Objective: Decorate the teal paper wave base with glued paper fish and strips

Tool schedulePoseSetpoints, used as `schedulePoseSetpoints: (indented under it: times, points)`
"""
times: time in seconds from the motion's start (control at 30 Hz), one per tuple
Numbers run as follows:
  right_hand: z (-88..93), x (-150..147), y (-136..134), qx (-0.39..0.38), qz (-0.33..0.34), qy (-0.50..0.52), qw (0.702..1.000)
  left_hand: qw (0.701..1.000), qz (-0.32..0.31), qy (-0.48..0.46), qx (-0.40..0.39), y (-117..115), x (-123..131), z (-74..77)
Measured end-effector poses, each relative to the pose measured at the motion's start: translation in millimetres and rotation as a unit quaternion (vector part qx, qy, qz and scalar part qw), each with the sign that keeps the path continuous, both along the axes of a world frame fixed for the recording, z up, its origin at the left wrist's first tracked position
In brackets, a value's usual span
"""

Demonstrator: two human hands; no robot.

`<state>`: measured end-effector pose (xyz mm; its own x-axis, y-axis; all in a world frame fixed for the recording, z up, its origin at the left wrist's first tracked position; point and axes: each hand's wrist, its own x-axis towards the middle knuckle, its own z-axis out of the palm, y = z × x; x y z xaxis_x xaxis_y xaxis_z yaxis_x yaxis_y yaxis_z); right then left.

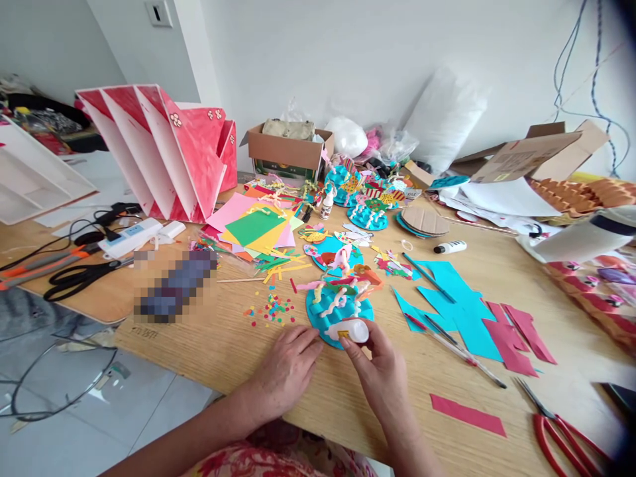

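My right hand point(381, 371) is closed round a small white squeeze bottle point(354, 330), tipped on its side low over a blue paper disc point(312, 311). Blue wavy strips and twisted pale strips stand on that disc, with coloured paper shapes on top. At the disc's near left edge lies my left hand point(287, 364), fingers stretched out and their tips touching or almost touching the rim. Whether the bottle's nozzle touches the disc is hard to see. Left of the disc, small coloured paper dots point(279, 306) are scattered. Just behind sits another decorated blue disc point(325, 254).
Red-handled scissors point(546, 417), a red paper strip point(468, 415), blue paper point(464, 318) and pens lie to the right. Coloured sheets point(256, 226), black scissors point(82, 275) and a power strip point(130, 237) are left. A cardboard box point(291, 151) and red-white rack point(189, 159) stand behind.
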<state>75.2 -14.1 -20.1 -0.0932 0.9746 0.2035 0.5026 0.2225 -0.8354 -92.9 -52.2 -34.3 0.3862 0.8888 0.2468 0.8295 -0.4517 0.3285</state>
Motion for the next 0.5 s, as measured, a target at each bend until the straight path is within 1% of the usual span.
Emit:
schedulePoseSetpoints:
  times: [0.2, 0.37, 0.5]
  points:
    - [0.2, 2.2, -1.2, -0.001, -0.004, 0.023, 1.000, 1.000, 0.002, 0.001, 0.004, -0.2, -0.2, -1.9]
    - [-1.2, 2.4, -3.4, -0.010, 0.000, -0.005, 1.000, 1.000, -0.002, 0.000, 0.004, -0.4, -0.4, -1.9]
    - [-2.1, 2.9, -4.1, -0.013, -0.006, 0.021, 1.000, 1.000, -0.001, 0.002, 0.005, -0.6, -0.5, -1.8]
